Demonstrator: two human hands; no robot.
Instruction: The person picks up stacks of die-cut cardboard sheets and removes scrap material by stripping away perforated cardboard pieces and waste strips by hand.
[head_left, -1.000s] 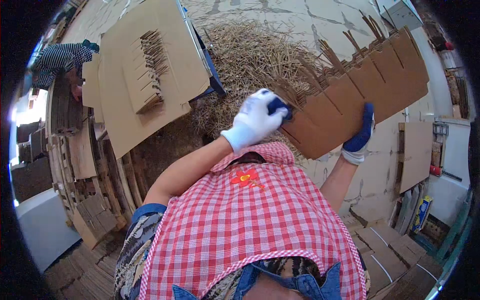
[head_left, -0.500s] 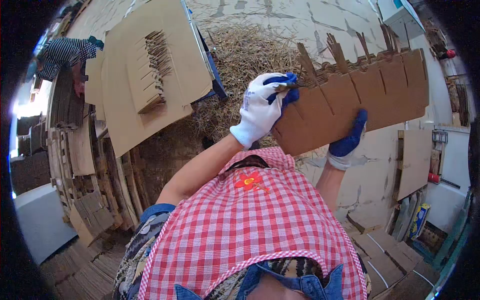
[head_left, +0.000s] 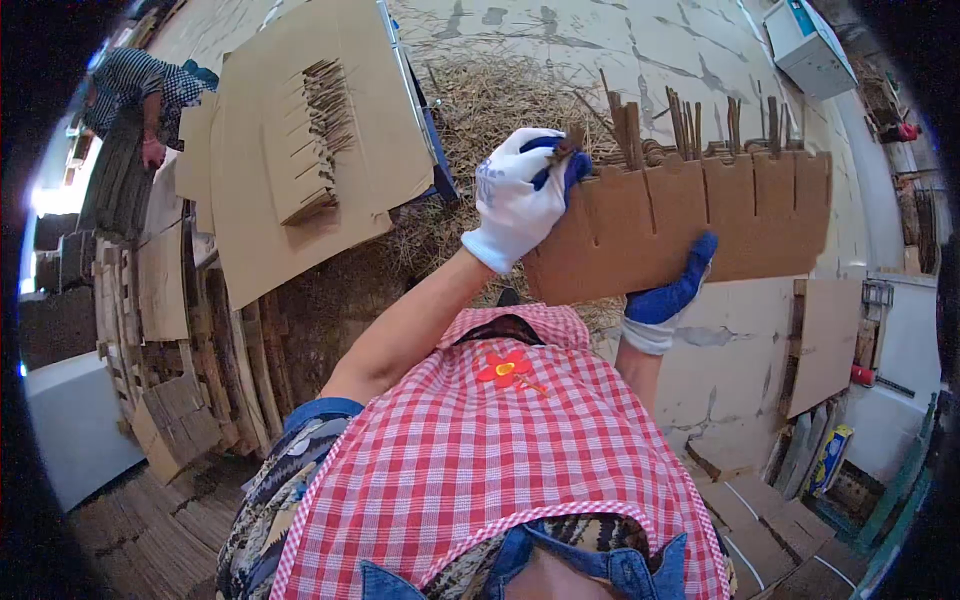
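In a white glove with blue fingers, my left hand (head_left: 518,198) is closed in a pinch on brown cardboard strips (head_left: 570,145) at the left end of a slotted cardboard stack (head_left: 680,215). My right hand (head_left: 672,298), gloved alike, grips this stack along its lower edge, with the thumb across the front face; the other fingers are hidden behind it. The stack is held up in front of my checked apron (head_left: 500,430). Several narrow strips (head_left: 685,125) stick up from its slotted top edge.
To the left, a large cardboard sheet (head_left: 250,230) bears another slotted stack (head_left: 295,165). Loose cardboard strips (head_left: 480,110) are heaped on the floor beyond my hands. A co-worker (head_left: 150,95) bends at far left, holding cardboard. Flat cardboard (head_left: 765,520) lies at lower right.
The stack has turned nearer to level, its right end dropping. My right hand has shifted left and slightly down with it. My left hand has moved slightly left, still at the stack's left end.
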